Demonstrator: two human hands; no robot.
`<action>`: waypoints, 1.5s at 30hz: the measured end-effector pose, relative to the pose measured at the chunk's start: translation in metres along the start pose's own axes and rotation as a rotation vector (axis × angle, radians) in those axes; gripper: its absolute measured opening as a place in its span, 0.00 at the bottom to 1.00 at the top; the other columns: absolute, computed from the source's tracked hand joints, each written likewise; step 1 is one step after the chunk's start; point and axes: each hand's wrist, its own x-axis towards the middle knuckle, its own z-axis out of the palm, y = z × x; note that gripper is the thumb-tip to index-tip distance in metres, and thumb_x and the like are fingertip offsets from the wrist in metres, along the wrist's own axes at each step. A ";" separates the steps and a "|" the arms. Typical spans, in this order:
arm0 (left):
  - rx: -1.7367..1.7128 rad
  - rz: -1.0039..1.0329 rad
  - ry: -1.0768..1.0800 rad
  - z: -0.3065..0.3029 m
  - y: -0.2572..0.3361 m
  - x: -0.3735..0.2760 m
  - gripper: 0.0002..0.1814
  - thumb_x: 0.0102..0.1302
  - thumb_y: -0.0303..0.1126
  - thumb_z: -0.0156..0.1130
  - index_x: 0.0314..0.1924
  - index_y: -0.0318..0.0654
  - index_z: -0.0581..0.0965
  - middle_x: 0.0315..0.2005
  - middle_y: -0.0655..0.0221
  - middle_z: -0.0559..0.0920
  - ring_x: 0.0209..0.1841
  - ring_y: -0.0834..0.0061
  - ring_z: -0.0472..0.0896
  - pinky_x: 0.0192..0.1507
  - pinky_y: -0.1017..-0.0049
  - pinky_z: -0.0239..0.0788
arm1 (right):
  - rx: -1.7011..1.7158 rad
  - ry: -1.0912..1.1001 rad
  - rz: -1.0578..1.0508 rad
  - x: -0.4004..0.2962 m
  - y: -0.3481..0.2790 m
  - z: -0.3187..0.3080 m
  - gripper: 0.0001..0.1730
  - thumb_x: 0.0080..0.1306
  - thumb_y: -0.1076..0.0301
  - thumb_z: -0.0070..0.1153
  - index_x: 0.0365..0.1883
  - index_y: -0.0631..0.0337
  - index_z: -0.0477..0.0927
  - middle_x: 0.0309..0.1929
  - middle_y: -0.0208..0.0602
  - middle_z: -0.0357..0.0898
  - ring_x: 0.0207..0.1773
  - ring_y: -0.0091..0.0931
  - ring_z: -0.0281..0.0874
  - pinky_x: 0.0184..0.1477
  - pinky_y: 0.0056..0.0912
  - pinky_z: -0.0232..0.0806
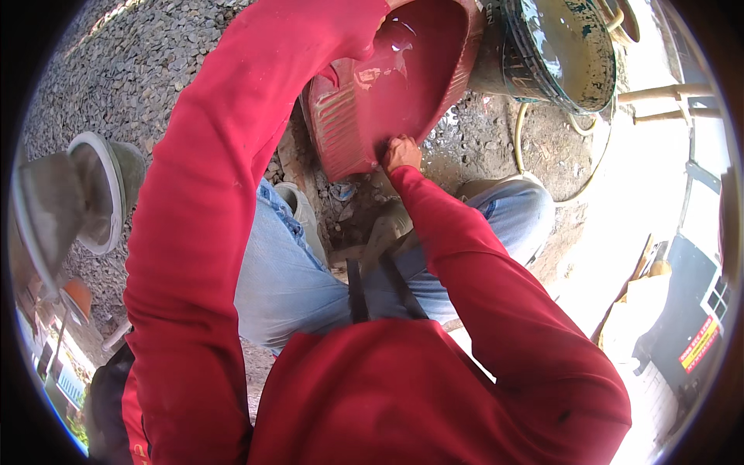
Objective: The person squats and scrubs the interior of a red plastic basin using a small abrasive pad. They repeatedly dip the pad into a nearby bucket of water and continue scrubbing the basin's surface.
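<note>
Before me a large red pot (407,87) with a ribbed outer wall lies tilted, its glossy, wet-looking inside facing me. My right hand (404,152) is curled closed over its near rim, beside a dark patch that may be shadow or a small pad. My left arm reaches across to the pot's far left side. Only a sliver of my left hand (381,23) shows past the red sleeve, so its fingers are hidden. My knees in blue jeans (511,209) are bent below the pot.
A paint-stained bucket (564,52) of cloudy water stands right of the pot. A pale hose (519,139) curves over wet ground (482,128). Grey pots (110,192) stand at left on the gravel (133,64). A sign with writing (699,344) is at far right.
</note>
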 end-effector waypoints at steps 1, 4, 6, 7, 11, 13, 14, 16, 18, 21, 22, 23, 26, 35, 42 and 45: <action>-0.005 -0.004 -0.031 0.001 -0.001 0.000 0.15 0.67 0.41 0.65 0.36 0.36 0.88 0.39 0.47 0.87 0.46 0.47 0.87 0.51 0.57 0.79 | 0.004 -0.118 0.067 0.000 -0.007 -0.015 0.11 0.61 0.66 0.55 0.38 0.59 0.86 0.45 0.48 0.86 0.50 0.44 0.85 0.54 0.44 0.77; 0.013 0.023 -0.025 -0.009 -0.004 -0.008 0.10 0.63 0.36 0.67 0.36 0.36 0.88 0.39 0.48 0.87 0.45 0.48 0.87 0.50 0.57 0.79 | -0.127 -0.280 0.230 0.010 0.004 -0.039 0.15 0.70 0.61 0.51 0.42 0.57 0.87 0.46 0.45 0.88 0.50 0.41 0.88 0.55 0.41 0.78; 0.044 0.058 0.053 0.011 -0.005 -0.002 0.09 0.61 0.33 0.68 0.36 0.36 0.89 0.39 0.48 0.87 0.44 0.49 0.87 0.50 0.58 0.79 | -0.145 -0.188 0.399 0.019 0.027 -0.049 0.15 0.68 0.58 0.55 0.42 0.56 0.87 0.49 0.46 0.87 0.52 0.42 0.87 0.56 0.40 0.78; 0.048 0.088 0.091 0.025 -0.003 0.006 0.08 0.59 0.32 0.68 0.36 0.37 0.89 0.39 0.49 0.87 0.44 0.49 0.87 0.50 0.58 0.80 | -0.122 -0.119 0.477 0.021 0.038 -0.068 0.15 0.66 0.57 0.57 0.42 0.55 0.87 0.51 0.47 0.86 0.54 0.42 0.86 0.56 0.41 0.77; 0.012 0.010 -0.031 -0.007 -0.009 0.002 0.10 0.60 0.32 0.68 0.39 0.37 0.89 0.39 0.49 0.87 0.44 0.50 0.87 0.49 0.58 0.79 | 0.216 0.269 0.303 0.050 0.019 -0.094 0.14 0.58 0.59 0.61 0.39 0.58 0.85 0.49 0.49 0.83 0.54 0.46 0.82 0.54 0.46 0.76; -0.083 0.066 -0.057 -0.006 -0.013 0.003 0.12 0.62 0.34 0.67 0.42 0.37 0.88 0.39 0.49 0.87 0.44 0.50 0.87 0.48 0.58 0.79 | 0.229 0.383 0.283 0.045 0.027 -0.076 0.13 0.57 0.61 0.62 0.36 0.59 0.84 0.46 0.49 0.82 0.51 0.47 0.82 0.53 0.48 0.75; -0.199 0.117 -0.070 0.004 -0.009 0.009 0.12 0.62 0.34 0.67 0.43 0.37 0.88 0.39 0.49 0.87 0.44 0.51 0.87 0.48 0.59 0.78 | 0.189 0.358 0.348 0.035 0.034 -0.060 0.13 0.56 0.62 0.62 0.35 0.60 0.84 0.44 0.49 0.81 0.50 0.47 0.82 0.52 0.49 0.75; -0.304 0.065 -0.086 -0.004 -0.033 -0.001 0.13 0.63 0.34 0.66 0.44 0.37 0.88 0.39 0.49 0.87 0.44 0.52 0.87 0.47 0.60 0.78 | 0.189 0.279 0.314 0.031 -0.006 -0.029 0.11 0.56 0.63 0.63 0.35 0.59 0.86 0.39 0.48 0.84 0.47 0.47 0.83 0.50 0.48 0.76; -0.495 0.122 -0.124 0.024 -0.039 0.009 0.14 0.64 0.34 0.66 0.46 0.37 0.87 0.39 0.49 0.87 0.44 0.53 0.87 0.47 0.61 0.78 | 0.180 0.246 0.490 0.001 -0.007 -0.006 0.10 0.56 0.64 0.64 0.34 0.58 0.87 0.36 0.47 0.86 0.45 0.46 0.85 0.49 0.47 0.77; -0.446 0.081 -0.092 0.020 -0.043 -0.006 0.14 0.65 0.34 0.65 0.47 0.36 0.87 0.38 0.50 0.88 0.42 0.56 0.88 0.45 0.63 0.77 | 0.450 0.147 0.851 -0.022 -0.042 0.004 0.09 0.56 0.66 0.64 0.31 0.61 0.87 0.35 0.47 0.87 0.44 0.46 0.86 0.48 0.48 0.76; -0.400 0.077 -0.066 0.019 -0.037 -0.010 0.14 0.66 0.34 0.65 0.47 0.36 0.86 0.37 0.51 0.88 0.41 0.57 0.88 0.45 0.64 0.76 | 0.600 0.117 1.016 -0.019 -0.044 0.003 0.08 0.57 0.66 0.64 0.30 0.63 0.86 0.34 0.48 0.86 0.43 0.45 0.86 0.48 0.49 0.76; -0.357 0.079 -0.040 0.018 -0.029 -0.014 0.13 0.66 0.34 0.64 0.47 0.36 0.86 0.36 0.52 0.88 0.41 0.58 0.88 0.44 0.65 0.76 | 0.753 0.091 1.185 -0.019 -0.047 0.002 0.09 0.57 0.66 0.64 0.28 0.64 0.86 0.33 0.49 0.86 0.42 0.45 0.86 0.48 0.49 0.76; -0.165 0.063 0.001 0.033 -0.021 -0.007 0.19 0.68 0.40 0.63 0.52 0.37 0.84 0.42 0.51 0.87 0.47 0.54 0.85 0.49 0.63 0.74 | 0.813 0.328 1.352 -0.043 -0.100 -0.006 0.17 0.60 0.67 0.62 0.44 0.70 0.79 0.45 0.60 0.82 0.50 0.49 0.83 0.53 0.50 0.74; -0.056 -0.009 0.041 0.053 -0.048 0.006 0.27 0.71 0.59 0.57 0.60 0.53 0.83 0.48 0.53 0.87 0.53 0.48 0.83 0.56 0.58 0.74 | 1.004 0.680 1.532 -0.037 -0.087 0.015 0.11 0.59 0.75 0.57 0.41 0.68 0.79 0.38 0.57 0.83 0.42 0.47 0.82 0.48 0.47 0.72; -0.090 0.005 -0.039 0.046 -0.056 0.010 0.31 0.70 0.59 0.59 0.61 0.45 0.82 0.50 0.49 0.86 0.54 0.49 0.84 0.57 0.60 0.73 | 1.183 0.771 1.758 -0.005 -0.059 0.061 0.21 0.61 0.73 0.60 0.53 0.70 0.78 0.51 0.58 0.79 0.56 0.49 0.81 0.60 0.48 0.72; -0.137 0.003 -0.053 0.039 -0.059 0.003 0.32 0.69 0.59 0.61 0.61 0.43 0.82 0.50 0.49 0.86 0.55 0.50 0.84 0.58 0.62 0.73 | 0.967 0.372 1.541 0.002 -0.035 0.046 0.17 0.60 0.73 0.59 0.48 0.71 0.79 0.49 0.59 0.79 0.53 0.49 0.81 0.56 0.49 0.72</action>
